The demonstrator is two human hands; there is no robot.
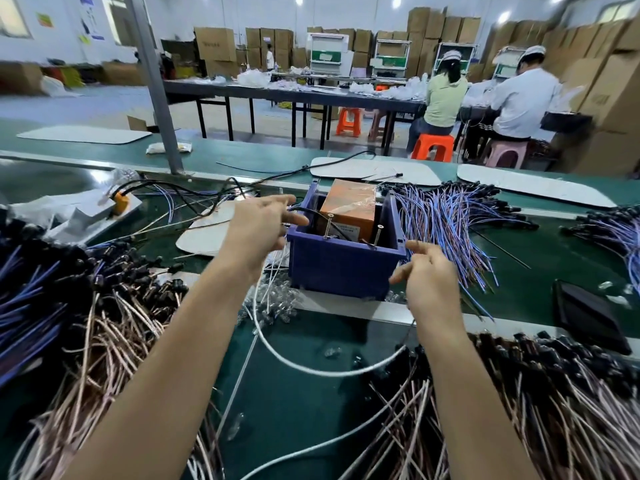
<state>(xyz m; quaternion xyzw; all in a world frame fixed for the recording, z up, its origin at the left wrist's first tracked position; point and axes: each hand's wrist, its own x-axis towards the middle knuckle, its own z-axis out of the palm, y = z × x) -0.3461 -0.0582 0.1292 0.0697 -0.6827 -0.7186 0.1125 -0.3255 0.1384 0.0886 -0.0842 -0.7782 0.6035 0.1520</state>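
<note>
My hands flank the blue bin (343,271): left hand (258,226) pinches a black wire (304,210) at its left rim; right hand (427,271) curls at its near right corner; I can't tell what, if anything, it holds.

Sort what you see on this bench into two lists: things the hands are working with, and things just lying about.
In use: black wire pinched by left hand; blue box; white cable near right hand.
Lying about: purple wire bundle; pink wire heap; black tray; white mat.
</note>
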